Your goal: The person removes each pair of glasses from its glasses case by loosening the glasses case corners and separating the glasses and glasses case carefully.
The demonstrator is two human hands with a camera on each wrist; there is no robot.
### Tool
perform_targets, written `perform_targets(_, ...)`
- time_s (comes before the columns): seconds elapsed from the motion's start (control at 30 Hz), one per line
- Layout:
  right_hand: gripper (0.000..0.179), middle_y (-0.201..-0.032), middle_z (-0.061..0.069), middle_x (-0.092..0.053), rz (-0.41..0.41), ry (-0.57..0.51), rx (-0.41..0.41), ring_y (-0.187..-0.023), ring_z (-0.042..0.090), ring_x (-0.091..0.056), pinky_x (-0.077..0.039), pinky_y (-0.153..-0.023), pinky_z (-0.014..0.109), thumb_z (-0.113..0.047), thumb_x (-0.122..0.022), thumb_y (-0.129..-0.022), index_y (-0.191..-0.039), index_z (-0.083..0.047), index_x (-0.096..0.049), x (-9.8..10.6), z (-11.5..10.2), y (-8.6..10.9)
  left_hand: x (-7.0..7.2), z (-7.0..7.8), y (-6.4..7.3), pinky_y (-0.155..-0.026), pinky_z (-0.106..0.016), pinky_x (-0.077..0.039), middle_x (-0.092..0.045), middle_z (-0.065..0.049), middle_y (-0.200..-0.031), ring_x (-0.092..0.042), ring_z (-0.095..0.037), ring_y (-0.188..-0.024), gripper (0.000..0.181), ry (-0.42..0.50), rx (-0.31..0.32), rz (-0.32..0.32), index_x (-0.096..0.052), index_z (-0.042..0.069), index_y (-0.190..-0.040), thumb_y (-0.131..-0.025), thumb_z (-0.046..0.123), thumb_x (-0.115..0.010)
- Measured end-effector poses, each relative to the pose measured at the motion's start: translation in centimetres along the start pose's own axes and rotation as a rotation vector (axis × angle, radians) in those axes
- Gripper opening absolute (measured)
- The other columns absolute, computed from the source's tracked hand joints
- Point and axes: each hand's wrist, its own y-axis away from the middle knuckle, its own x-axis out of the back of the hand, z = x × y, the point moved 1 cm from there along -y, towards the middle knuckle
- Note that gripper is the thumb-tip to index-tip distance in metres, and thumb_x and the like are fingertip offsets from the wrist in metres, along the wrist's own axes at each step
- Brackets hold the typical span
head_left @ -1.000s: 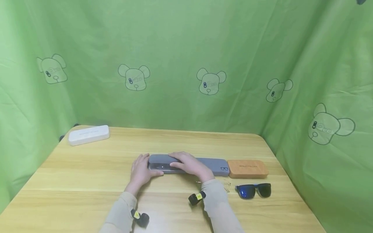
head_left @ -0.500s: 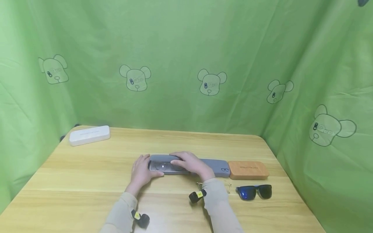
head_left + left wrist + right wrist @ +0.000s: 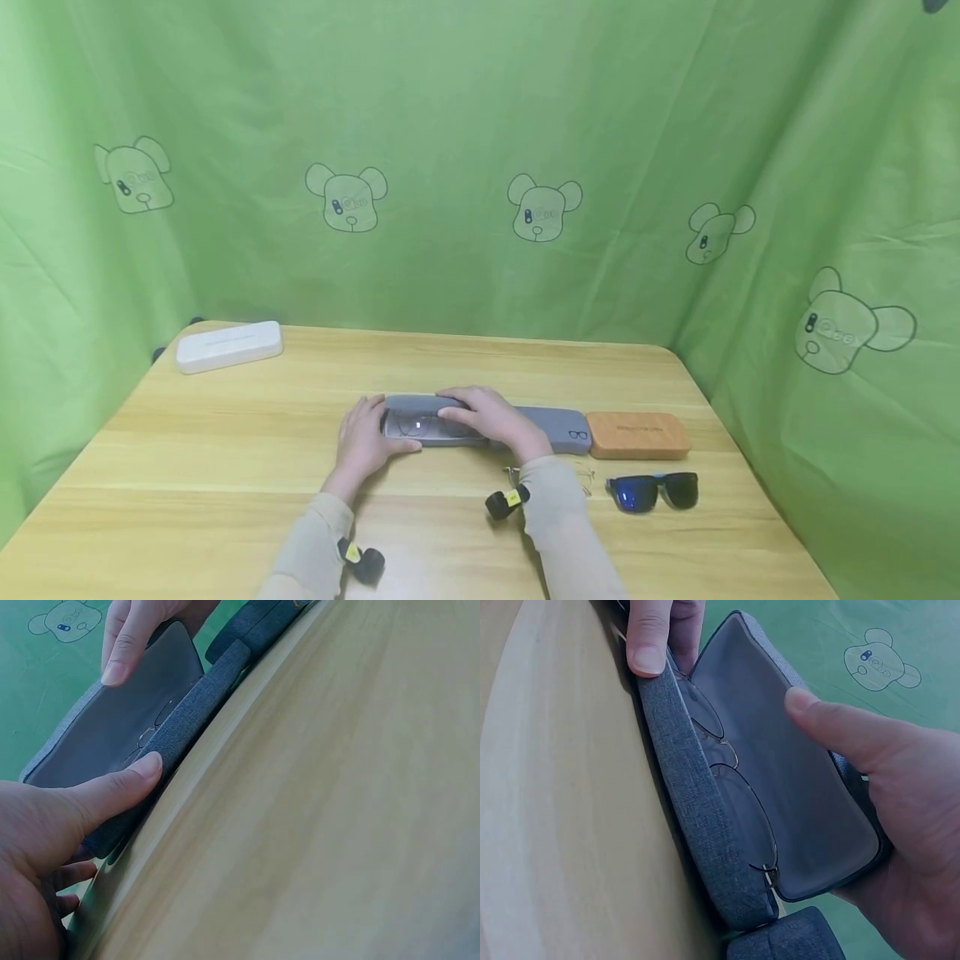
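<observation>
A grey-blue fabric glasses case (image 3: 411,403) lies in front of me with its lid raised. Thin wire-framed eyeglasses (image 3: 731,746) sit folded inside against the grey lining. My left hand (image 3: 363,442) grips the left end of the case, its thumb on the front edge of the base. With my right hand (image 3: 491,421) I hold the raised lid (image 3: 795,795), thumb on its inner edge and fingers behind it. In the left wrist view, my left thumb (image 3: 120,795) presses on the front wall.
A second grey-blue case (image 3: 551,427) and an orange case (image 3: 639,435) continue the row to the right. Dark sunglasses (image 3: 654,492) and gold wire eyeglasses (image 3: 585,477), partly behind my right sleeve, lie nearer. A white case (image 3: 230,347) rests at the far left corner.
The lid has tilted further up under my right hand, so more of the lining and the eyeglasses shows. My left hand has kept its place on the case.
</observation>
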Motion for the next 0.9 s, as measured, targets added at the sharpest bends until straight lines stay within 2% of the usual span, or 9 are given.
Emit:
perform_targets(0.37,0.046,-0.131,0.006,-0.065,0.096,0.026,0.035,-0.125,0.026,-0.059,-0.043,-0.112,0.044,-0.041,-0.056,-0.097,-0.13,-0.01,-0.061,0.03,0.23,-0.07,-0.03,0.17,0.14,-0.121,-0.059,-0.016,-0.045,-0.02,-0.149,-0.028,-0.044,-0.144,0.096,-0.006,-0.008,0.008,-0.052,-0.003,-0.135,-0.061,0.046,-0.088)
perform_targets(0.53,0.045,-0.131,0.007,-0.064,0.144,0.013,0.007,-0.126,0.027,-0.057,-0.041,-0.113,0.045,-0.041,-0.055,-0.097,-0.129,-0.01,-0.061,-0.01,0.25,0.05,-0.14,0.12,0.28,-0.12,-0.06,-0.017,-0.046,-0.021,-0.148,-0.029,-0.045,-0.143,0.098,0.001,-0.008,0.014,-0.05,-0.001,-0.138,-0.06,0.045,-0.088)
perform_targets(0.9,0.052,-0.136,0.011,-0.056,0.25,0.234,-0.063,-0.129,0.032,-0.049,-0.041,-0.109,0.054,-0.05,-0.046,-0.099,-0.137,-0.015,-0.055,-0.32,0.18,-0.42,-0.03,0.14,0.11,-0.12,-0.06,-0.018,-0.045,-0.023,-0.148,-0.03,-0.045,-0.143,0.097,-0.006,-0.004,0.007,-0.051,-0.001,-0.137,-0.061,0.046,-0.088)
